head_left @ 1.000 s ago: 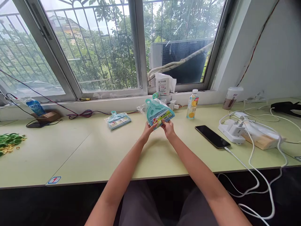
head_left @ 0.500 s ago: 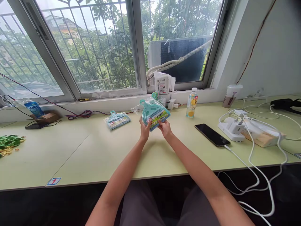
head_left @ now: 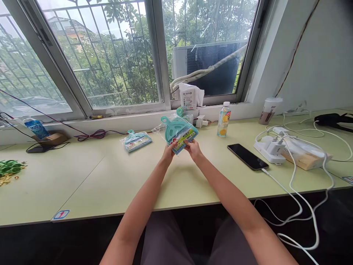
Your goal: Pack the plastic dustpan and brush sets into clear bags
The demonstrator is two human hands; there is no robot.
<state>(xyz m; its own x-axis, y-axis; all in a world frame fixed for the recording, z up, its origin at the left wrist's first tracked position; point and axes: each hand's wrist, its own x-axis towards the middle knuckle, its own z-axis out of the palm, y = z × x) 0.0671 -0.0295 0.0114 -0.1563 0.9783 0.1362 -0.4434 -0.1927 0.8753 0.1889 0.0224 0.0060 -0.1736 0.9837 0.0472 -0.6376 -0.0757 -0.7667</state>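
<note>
Left of the orange-labelled bottle (head_left: 223, 122), the held teal dustpan packet (head_left: 178, 129) mostly hides the things behind it, only their looped green handles (head_left: 180, 111) showing; far left of the bottle, a heap of green pieces (head_left: 10, 167) is cut off. Both arms (head_left: 227, 193) reach forward over the worktop (head_left: 118, 184), left hand (head_left: 168, 153) and right hand (head_left: 193, 149) pinching the packet's lower edge, thumbs on its front, most fingers hidden behind it.

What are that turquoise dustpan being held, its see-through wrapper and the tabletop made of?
Dustpan: likely molded plastic, smooth and evenly coloured. Wrapper: probably thin plastic film, from its clear crinkles and glints. Tabletop: perhaps laminated board, from its even, pale, softly shiny surface; looks alone can't settle it.
</note>
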